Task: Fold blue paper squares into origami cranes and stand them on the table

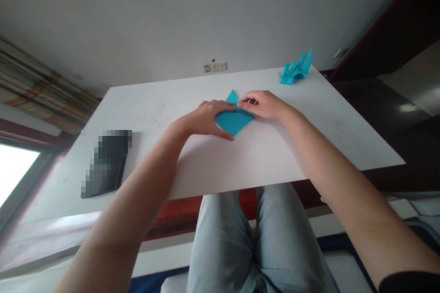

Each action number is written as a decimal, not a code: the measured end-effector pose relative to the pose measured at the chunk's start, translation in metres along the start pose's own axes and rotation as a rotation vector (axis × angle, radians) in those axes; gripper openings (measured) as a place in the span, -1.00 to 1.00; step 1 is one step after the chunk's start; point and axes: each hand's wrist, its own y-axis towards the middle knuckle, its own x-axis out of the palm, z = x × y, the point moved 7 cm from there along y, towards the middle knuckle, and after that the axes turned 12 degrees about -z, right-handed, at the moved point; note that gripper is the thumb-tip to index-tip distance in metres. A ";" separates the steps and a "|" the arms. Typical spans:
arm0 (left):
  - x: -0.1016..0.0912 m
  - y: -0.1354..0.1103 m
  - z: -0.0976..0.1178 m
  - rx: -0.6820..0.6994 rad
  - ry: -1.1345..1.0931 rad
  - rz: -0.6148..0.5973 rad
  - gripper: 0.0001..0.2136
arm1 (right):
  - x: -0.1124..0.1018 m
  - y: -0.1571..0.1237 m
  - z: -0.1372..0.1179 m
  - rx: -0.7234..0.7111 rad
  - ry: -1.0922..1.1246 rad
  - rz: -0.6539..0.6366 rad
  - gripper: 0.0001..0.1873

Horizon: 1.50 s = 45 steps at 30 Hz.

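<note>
A blue folded paper (234,120), diamond-shaped with a small point at its far end, lies flat on the white table (261,155) in front of me. My left hand (206,120) rests on its left half, fingers stretched across it and thumb along the near edge. My right hand (263,104) sits at the paper's far right edge, its fingertips pinched together on a fold near the middle.
A finished blue paper figure (296,69) stands at the table's far right corner. A dark flat object (106,163), blurred out, lies at the left of the table. My knees (254,238) show below the near edge. A wall socket (215,67) is behind.
</note>
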 end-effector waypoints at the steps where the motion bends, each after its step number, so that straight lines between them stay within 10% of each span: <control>1: 0.000 0.000 0.000 0.013 0.000 0.007 -0.06 | 0.000 0.000 0.001 0.004 0.010 0.001 -0.41; 18: -0.012 0.004 -0.010 -0.105 0.038 0.269 -0.67 | -0.004 -0.008 -0.018 0.029 0.045 -0.036 -0.01; 31: -0.006 0.006 -0.023 -0.193 -0.043 0.445 -0.66 | -0.006 -0.003 0.002 0.056 0.188 -0.034 -0.80; 35: -0.007 0.003 -0.019 -0.114 -0.146 0.592 -0.54 | -0.004 -0.001 0.007 0.029 0.212 -0.039 -0.76; 45: -0.004 0.005 0.006 -0.135 0.030 0.344 -0.67 | -0.001 0.001 0.016 0.041 0.295 -0.058 -0.76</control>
